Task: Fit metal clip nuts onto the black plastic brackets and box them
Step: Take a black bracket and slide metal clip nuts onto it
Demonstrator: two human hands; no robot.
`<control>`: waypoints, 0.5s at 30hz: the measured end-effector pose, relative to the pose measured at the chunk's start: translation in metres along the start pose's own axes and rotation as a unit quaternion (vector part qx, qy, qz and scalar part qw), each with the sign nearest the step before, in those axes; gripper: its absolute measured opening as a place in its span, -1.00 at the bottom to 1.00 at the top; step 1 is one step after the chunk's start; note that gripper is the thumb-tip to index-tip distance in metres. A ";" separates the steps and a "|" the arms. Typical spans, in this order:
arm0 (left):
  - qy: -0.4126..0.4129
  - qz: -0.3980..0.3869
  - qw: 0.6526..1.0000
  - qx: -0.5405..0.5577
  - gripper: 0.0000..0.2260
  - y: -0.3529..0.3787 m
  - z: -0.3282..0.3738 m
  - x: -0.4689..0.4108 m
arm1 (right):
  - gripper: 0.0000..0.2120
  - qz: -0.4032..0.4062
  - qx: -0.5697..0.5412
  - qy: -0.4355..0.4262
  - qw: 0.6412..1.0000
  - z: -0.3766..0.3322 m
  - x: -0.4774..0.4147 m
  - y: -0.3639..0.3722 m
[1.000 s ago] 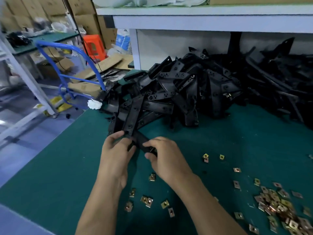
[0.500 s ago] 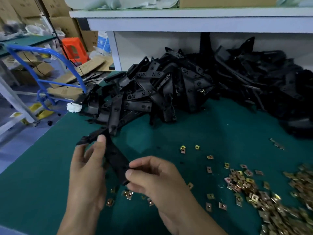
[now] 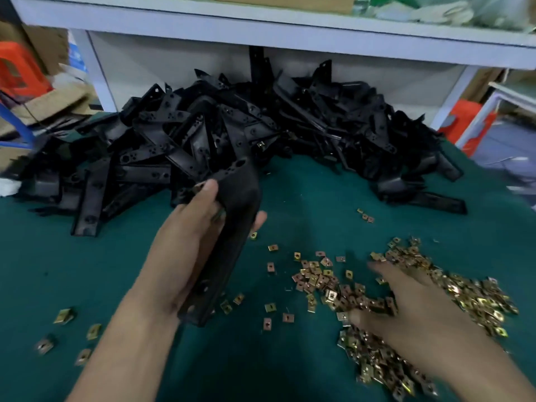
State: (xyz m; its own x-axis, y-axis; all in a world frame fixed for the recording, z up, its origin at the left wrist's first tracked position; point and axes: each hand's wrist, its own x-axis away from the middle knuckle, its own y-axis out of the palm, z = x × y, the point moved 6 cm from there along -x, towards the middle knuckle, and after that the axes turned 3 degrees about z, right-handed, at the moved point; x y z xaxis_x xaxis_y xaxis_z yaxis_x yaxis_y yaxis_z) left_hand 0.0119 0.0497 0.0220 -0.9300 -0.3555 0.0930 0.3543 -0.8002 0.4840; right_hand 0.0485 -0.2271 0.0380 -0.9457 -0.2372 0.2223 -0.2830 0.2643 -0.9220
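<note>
Head view: left hand point(image 3: 185, 242) grips one bracket point(image 3: 240, 195), right hand point(image 3: 412, 309) touches nuts point(image 3: 475, 297).

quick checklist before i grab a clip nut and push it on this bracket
1. Bracket held firm: ok, left hand grips the bracket mid-length.
2. Bracket end free: ok, the far end sticks out above the hand.
3. Nuts in reach: ok, right hand lies on the clip nuts.
4. Nut picked: not ok, its fingers are spread, none pinched.
5. Nut already on this bracket: cannot tell, blurred.
6. Box ready: cannot tell, none in view.
</note>
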 end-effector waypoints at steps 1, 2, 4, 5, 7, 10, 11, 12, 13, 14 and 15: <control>-0.023 -0.026 0.999 0.003 -0.65 0.012 -0.008 -0.005 | -0.15 -0.037 -0.001 0.029 0.999 0.009 -0.001 0.005; -0.043 -0.038 0.998 0.007 -0.64 0.022 -0.014 -0.011 | -0.15 -0.059 -0.013 0.042 0.997 0.012 -0.001 0.010; -0.065 -0.043 0.997 0.021 -0.70 0.035 -0.022 -0.025 | -0.26 -0.056 -0.016 0.036 0.998 0.012 -0.004 0.015; -0.070 -0.046 0.996 0.027 -0.76 0.039 -0.025 -0.031 | -0.33 -0.041 -0.012 0.027 0.999 0.011 -0.007 0.015; -0.075 -0.069 0.995 0.019 -0.90 0.042 -0.034 -0.041 | -0.48 -0.028 -0.002 0.014 1.000 0.010 -0.011 0.017; -0.088 -0.074 0.993 0.032 -0.85 0.034 -0.044 -0.047 | -0.72 -0.053 -0.003 0.009 0.999 0.012 -0.018 0.024; -0.088 -0.070 0.993 0.037 -0.85 0.032 -0.045 -0.048 | -0.76 -0.059 -0.002 0.004 0.998 0.013 -0.020 0.025; -0.080 -0.070 0.994 0.033 -0.88 0.029 -0.046 -0.050 | -0.79 -0.061 0.002 -0.001 0.998 0.013 -0.023 0.025; -0.075 -0.071 0.994 0.027 -0.88 0.028 -0.045 -0.051 | -0.80 -0.061 0.007 -0.004 0.998 0.013 -0.026 0.025; -0.068 -0.075 0.995 0.015 -0.82 0.026 -0.046 -0.052 | -0.83 -0.060 0.011 -0.006 0.998 0.012 -0.029 0.024; -0.066 -0.081 0.995 0.002 -0.74 0.026 -0.046 -0.053 | -0.86 -0.057 0.012 -0.006 0.998 0.011 -0.032 0.023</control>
State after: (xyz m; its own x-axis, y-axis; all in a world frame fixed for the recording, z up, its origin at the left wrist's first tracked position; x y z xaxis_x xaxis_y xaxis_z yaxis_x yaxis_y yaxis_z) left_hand 0.0750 0.0258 -0.0100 -0.9796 -0.1557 0.1267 0.1988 -0.8396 0.5055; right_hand 0.0737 -0.2242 0.0062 -0.9057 -0.2760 0.3219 -0.3840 0.2120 -0.8987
